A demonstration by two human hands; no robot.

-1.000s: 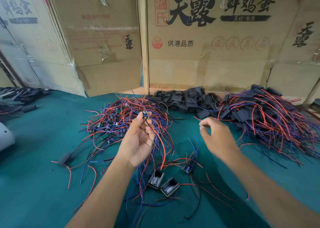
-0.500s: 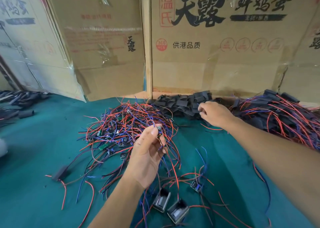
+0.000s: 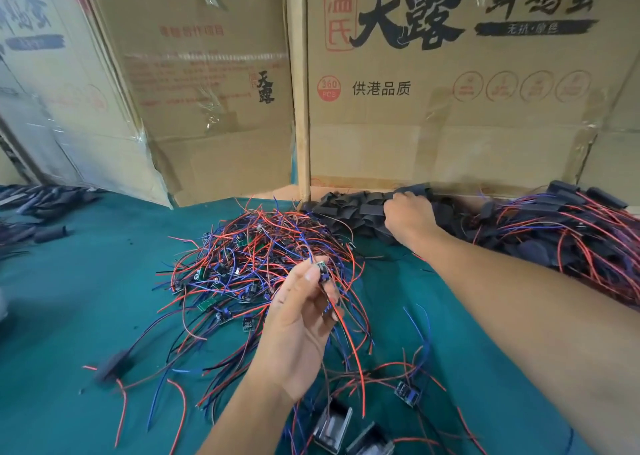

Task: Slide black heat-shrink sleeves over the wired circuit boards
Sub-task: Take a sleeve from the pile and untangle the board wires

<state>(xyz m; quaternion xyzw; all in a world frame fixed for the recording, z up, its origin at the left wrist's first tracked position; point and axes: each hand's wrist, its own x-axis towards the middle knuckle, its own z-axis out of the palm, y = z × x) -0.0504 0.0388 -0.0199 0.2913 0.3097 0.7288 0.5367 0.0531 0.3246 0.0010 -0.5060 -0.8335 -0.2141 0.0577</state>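
Observation:
My left hand is raised over the green table and pinches a small wired circuit board between thumb and fingers; its red and blue wires hang down. My right hand reaches far back into the heap of black heat-shrink sleeves by the cardboard wall, fingers curled down onto a sleeve. A tangle of bare wired boards lies in the middle. Boards with sleeves on them are piled at the right.
Cardboard boxes wall off the back of the green table. One sleeved board lies alone at the left front. Loose boards and small clear-topped parts lie near the front edge. More dark sleeves sit far left.
My right hand has moved from mid-table back and right into the black sleeve heap. My left hand stays up, holding the same board. The view has tilted slightly.

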